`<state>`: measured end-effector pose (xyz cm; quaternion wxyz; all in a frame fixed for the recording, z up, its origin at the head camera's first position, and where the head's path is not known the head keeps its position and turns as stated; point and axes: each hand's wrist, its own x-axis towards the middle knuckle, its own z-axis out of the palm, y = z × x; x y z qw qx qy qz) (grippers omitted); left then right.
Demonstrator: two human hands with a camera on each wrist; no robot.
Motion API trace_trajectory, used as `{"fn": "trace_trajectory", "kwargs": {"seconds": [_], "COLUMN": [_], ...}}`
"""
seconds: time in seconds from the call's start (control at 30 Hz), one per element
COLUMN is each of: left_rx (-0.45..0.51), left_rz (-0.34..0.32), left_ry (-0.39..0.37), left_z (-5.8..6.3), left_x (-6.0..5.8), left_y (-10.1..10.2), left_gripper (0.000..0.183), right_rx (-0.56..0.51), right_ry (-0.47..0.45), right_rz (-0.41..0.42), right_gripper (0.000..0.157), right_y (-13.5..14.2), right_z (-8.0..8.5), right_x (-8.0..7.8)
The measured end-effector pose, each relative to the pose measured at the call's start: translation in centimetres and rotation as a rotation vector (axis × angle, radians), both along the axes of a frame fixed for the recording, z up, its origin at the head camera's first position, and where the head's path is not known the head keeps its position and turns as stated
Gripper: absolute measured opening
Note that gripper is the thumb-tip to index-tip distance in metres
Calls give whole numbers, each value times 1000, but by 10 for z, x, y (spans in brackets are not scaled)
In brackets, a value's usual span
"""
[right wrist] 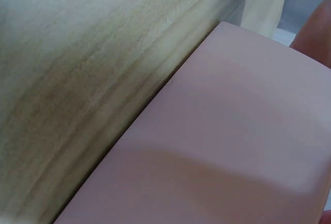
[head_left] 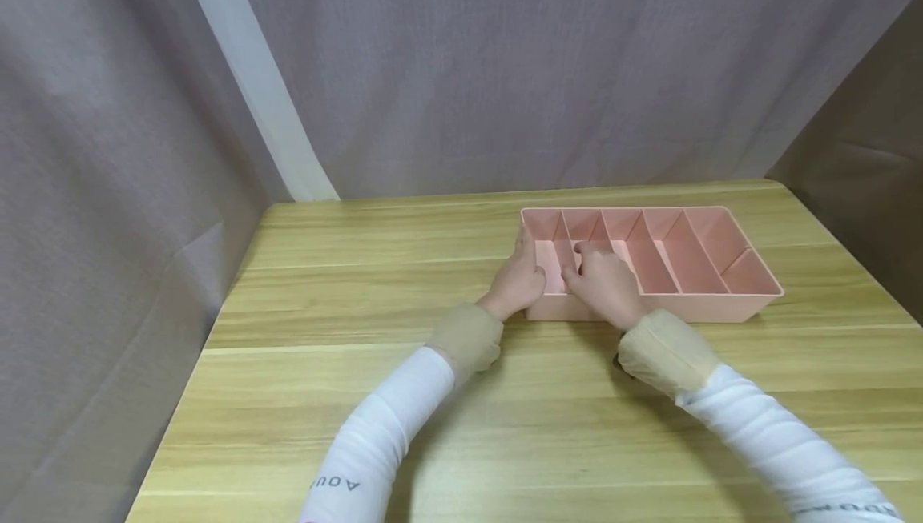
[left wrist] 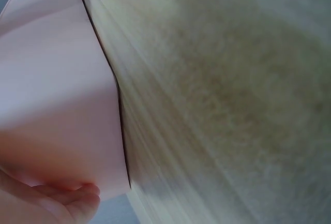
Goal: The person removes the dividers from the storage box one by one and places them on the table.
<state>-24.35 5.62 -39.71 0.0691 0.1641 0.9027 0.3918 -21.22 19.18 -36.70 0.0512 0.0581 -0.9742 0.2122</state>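
Observation:
A long pink organizer box (head_left: 692, 307) with several compartments stands on the table. At its left end my left hand (head_left: 517, 276) holds the end wall, thumb at the rim and fingers along the outside. The left wrist view shows those fingers (left wrist: 67, 200) against the smooth outer wall (left wrist: 57, 94). My right hand (head_left: 604, 279) reaches over the front rim into the compartments on the left. Its thumb and bent index finger are at the leftmost divider (head_left: 566, 239) and appear to pinch it; the contact is partly hidden. The box's wall (right wrist: 222, 131) fills much of the right wrist view.
The wooden table (head_left: 346, 307) extends to the left and in front of the box. Grey curtains (head_left: 469, 74) hang behind and at the left, with a white strip (head_left: 252, 74) between them. A darker cloth (head_left: 865, 146) hangs at the right.

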Motion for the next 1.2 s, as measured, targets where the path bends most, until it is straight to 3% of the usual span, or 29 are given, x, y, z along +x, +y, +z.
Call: {"fn": "trace_trajectory", "kwargs": {"seconds": [0.33,0.6,1.2], "left_rx": [-34,-39,-21], "left_rz": [1,1,13], "left_ry": [26,22,0], "left_z": [0,1,3], "left_x": [0,0,0], "left_y": [0,1,1], "left_gripper": [71,70,70], "right_rx": [3,30,99], "right_ry": [-32,-66,-139], "right_rz": [-13,-39,-60], "right_gripper": [47,24,24], "right_y": [-1,-2,-2], "right_z": [-3,-4,-4], "right_x": [-6,-10,-15]}}
